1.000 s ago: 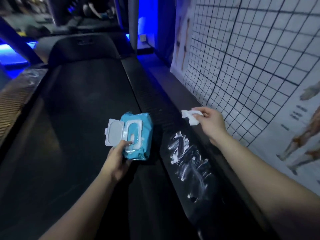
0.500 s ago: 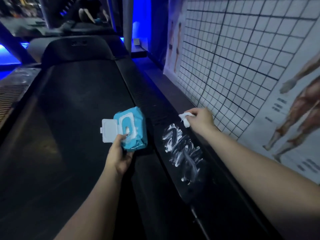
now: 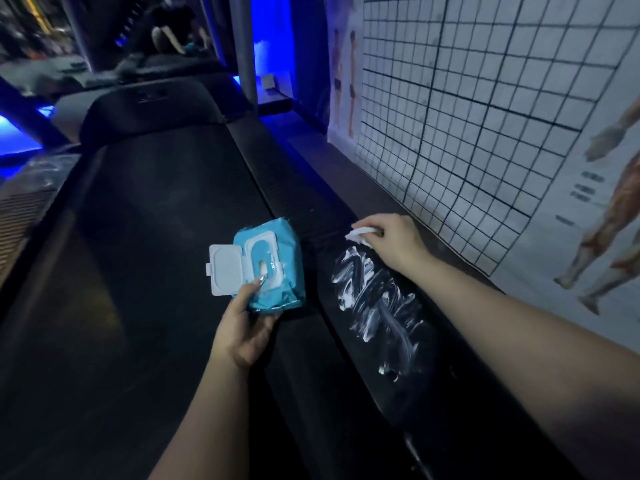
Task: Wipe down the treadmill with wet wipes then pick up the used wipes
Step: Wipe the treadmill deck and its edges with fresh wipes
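A dark treadmill runs away from me, its belt (image 3: pixel 149 244) on the left and its black right side rail (image 3: pixel 377 327) streaked with white wet smears. My left hand (image 3: pixel 246 327) grips a blue pack of wet wipes (image 3: pixel 268 265) above the belt's right edge, the pack's white lid flipped open to the left. My right hand (image 3: pixel 393 242) holds a crumpled white wipe (image 3: pixel 358 234) down at the far end of the smears on the rail.
A white grid poster with body figures (image 3: pixel 485 116) covers the wall close along the right of the rail. The treadmill's front hood (image 3: pixel 149 105) rises at the far end. Blue-lit floor and other gym machines lie beyond and to the left.
My right hand with the wipe came down from above the rail onto its surface at the top of the smears. The left hand kept the pack steady while my view shifted.
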Motion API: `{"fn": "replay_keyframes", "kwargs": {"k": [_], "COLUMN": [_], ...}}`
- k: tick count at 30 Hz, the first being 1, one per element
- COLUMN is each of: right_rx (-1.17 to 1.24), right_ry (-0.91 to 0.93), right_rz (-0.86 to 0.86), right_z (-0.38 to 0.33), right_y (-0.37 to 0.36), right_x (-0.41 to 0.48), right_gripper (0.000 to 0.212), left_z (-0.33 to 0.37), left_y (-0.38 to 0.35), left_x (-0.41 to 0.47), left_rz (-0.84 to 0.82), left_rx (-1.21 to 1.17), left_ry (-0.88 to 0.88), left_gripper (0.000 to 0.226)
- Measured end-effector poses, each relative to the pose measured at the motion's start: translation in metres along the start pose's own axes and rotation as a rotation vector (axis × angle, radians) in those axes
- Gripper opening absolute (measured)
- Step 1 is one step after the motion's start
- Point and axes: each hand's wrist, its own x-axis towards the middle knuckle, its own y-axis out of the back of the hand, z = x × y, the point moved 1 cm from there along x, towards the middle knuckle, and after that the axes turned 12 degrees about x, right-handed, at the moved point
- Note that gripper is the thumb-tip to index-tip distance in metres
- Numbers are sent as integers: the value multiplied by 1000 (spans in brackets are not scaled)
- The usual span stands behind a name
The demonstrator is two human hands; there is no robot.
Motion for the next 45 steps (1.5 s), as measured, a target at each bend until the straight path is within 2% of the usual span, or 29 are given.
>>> {"fn": "replay_keyframes", "kwargs": {"k": [4,10,15,18,20,25,28,30,35,37,41,45], "right_rx": [-145,-152,-185,-162,-150,-23,-9,-19,-157,-197,-122,-123], "right_ry": [-15,-31,-24,-36,-33,-24,-2,17,66,73,19,-14], "right_rz": [-178,-239,-227,-258,-267,-27,93,141,-61,-97,-138,-224], "right_z": [5,0,-5,-10,-12,-6,-4,-2,9,9,3,4], "right_y": [-12,2,11,18,20,17,11,6,-8,-6,5,17], "right_x": [1,-4,-11,-16,-18,-12,-9,-6,-4,-5,-12,-22], "right_gripper": [21,17,16,9,11,27,30,29,23,21,14,12], "left_z": [1,2,2,0,-1,0,1,1,3,3,2,3], "left_y": [1,-5,-8,-9,-7,-9,-10,-9,-9,-10,-9,-9], "left_x": [2,-3,-8,-9,-8,-7,-6,-4,-4,-3,-2,-3], "left_rz": [-23,-48,-39,-26,-4,-15,-28,-33,-59,-52,-49,-72], "left_rx": [-4,-15,2,32,40,23,8,8,-5,1,-16,-14], "left_ry": [7,-6,-17,-24,-21,-12,-12,-14,-25,-19,-19,-12], "left_gripper": [57,49,51,41,40,49,28,22,29,24,22,46]}}
